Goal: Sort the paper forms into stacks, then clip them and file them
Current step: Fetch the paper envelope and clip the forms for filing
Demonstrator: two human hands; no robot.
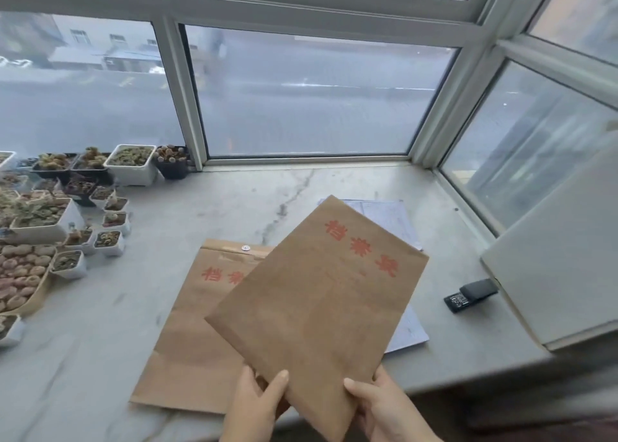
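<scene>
- We are holding a brown envelope (pixel 321 294) tilted above the table (pixel 100 341), left hand (pixel 254 405) and right hand (pixel 384 408) both pinching its near corner, thumbs on top.
- It is looking light and fairly stiff yet creasable; we are judging the edges the safest hold.
- A second envelope (pixel 187 334) is lying flat beneath, forms (pixel 398 221) just behind.
- The marble is looking smooth; potted succulents (pixel 60 214) are crowding the left, a stapler (pixel 470 296) sitting right, windows (pixel 311 90) surrounding us.
</scene>
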